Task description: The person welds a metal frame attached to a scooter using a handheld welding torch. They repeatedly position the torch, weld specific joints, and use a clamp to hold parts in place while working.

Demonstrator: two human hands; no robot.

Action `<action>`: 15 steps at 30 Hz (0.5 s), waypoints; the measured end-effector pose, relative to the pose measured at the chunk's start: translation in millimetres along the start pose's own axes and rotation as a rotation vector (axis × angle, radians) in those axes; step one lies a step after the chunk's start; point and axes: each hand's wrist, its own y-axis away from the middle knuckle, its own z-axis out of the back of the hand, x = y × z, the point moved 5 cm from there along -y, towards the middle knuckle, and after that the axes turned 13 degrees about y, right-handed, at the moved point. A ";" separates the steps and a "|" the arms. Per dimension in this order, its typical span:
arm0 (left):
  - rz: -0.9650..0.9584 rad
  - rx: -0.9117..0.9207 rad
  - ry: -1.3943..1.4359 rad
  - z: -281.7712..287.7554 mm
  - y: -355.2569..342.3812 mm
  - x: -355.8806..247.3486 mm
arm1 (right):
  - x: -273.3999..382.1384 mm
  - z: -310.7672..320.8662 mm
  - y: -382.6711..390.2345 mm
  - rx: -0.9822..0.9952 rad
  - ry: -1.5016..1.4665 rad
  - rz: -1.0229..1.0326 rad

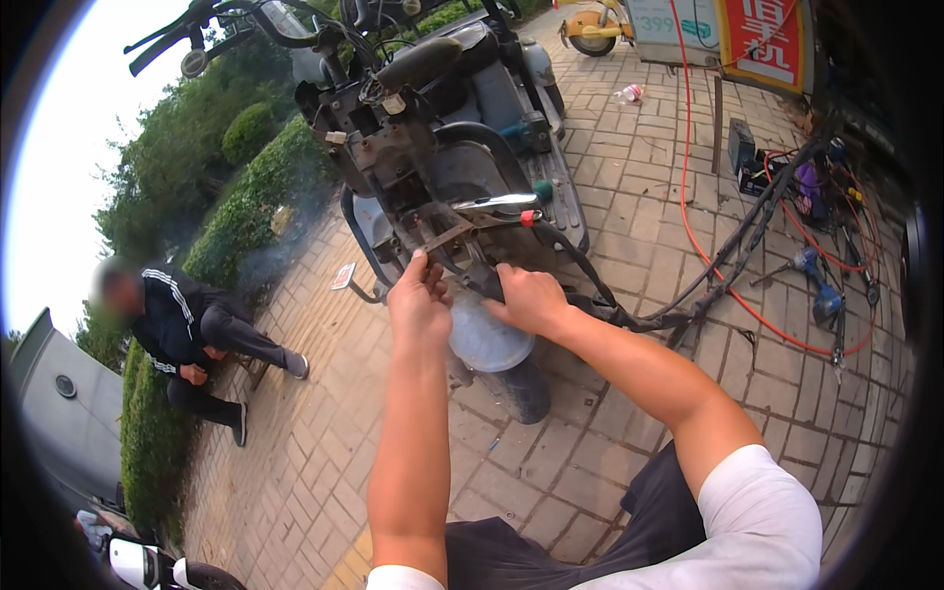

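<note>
In front of me stands a partly stripped electric tricycle (393, 147), its front frame bare and wires hanging out. My left hand (421, 297) is closed, its thumb and fingertips at the lower end of a flat, rusty metal bracket (448, 238) on the frame. My right hand (531, 300) is bent round a dark part beside the front fork; the fingers partly hide that part, and I cannot tell its kind. Below both hands are the grey-blue front mudguard (492, 339) and the front tyre (521, 393). A red-ended piece (530, 217) sticks out just above my right hand.
Thick black cables (678, 317) run right from the tricycle, and a red hose (688, 221) curves over the paving. A blue power tool (818, 285) lies among other tools at right. A person (187, 334) sits by the hedge at left. A plastic bottle (627, 93) lies farther back.
</note>
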 end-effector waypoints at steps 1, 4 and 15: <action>0.002 -0.002 0.002 0.2 -0.3 0.2 | 0.3 0.2 -0.5 0.002 0.002 -0.002; 0.006 -0.007 0.006 0.7 -0.5 0.5 | 0.2 0.6 -1.5 0.001 0.003 -0.006; 0.003 -0.007 0.008 -2.7 5.0 -1.6 | 1.4 1.5 -3.9 -0.010 0.033 -0.006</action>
